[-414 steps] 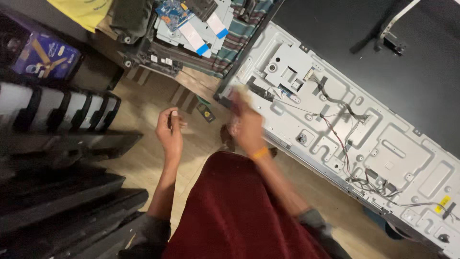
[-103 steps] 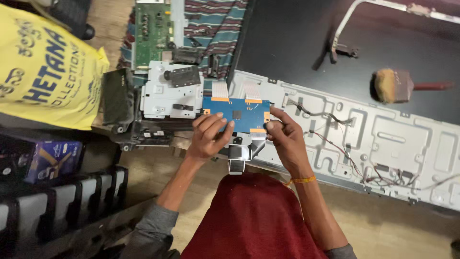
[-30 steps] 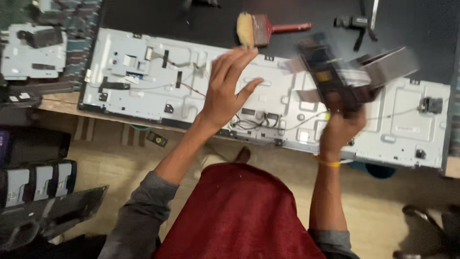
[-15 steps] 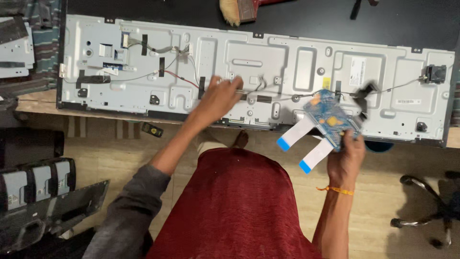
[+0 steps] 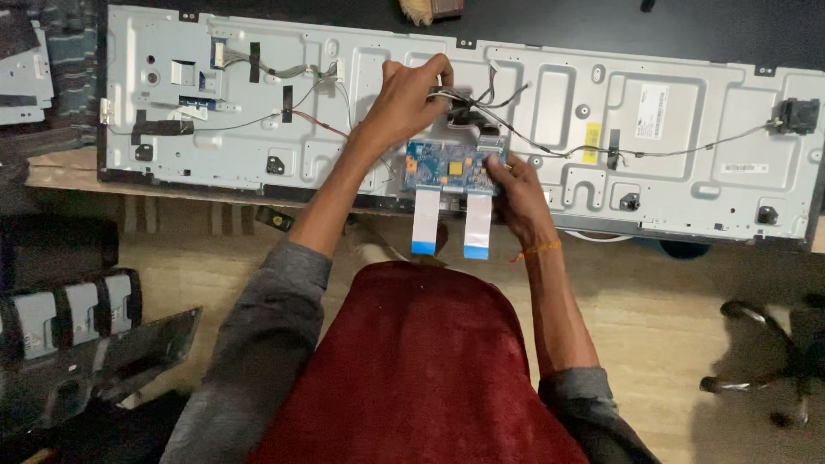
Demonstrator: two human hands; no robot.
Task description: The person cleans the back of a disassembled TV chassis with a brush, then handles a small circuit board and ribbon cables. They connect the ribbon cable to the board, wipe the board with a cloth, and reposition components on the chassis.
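Note:
A long grey metal back panel [image 5: 687, 129] of a flat screen lies across the table's edge. My right hand [image 5: 520, 193] holds a small blue circuit board [image 5: 447, 167] against the panel's lower middle. Two white flat ribbon cables [image 5: 427, 219] with blue ends hang down from the board. My left hand [image 5: 408, 99] reaches above the board and pinches a bundle of thin black wires [image 5: 468, 99] near a connector. The wires run right along the panel to a small black part [image 5: 797, 114].
A brush [image 5: 430, 9] lies on the dark table beyond the panel. Other metal parts [image 5: 26, 77] sit at the far left. Dark stacked screen frames [image 5: 77, 326] rest on the wooden floor at left, and a chair base [image 5: 765, 361] stands at right.
My right hand brought the blue board with its ribbons down and left onto the panel's middle. My left hand moved right to the wires above it. The view shifted right.

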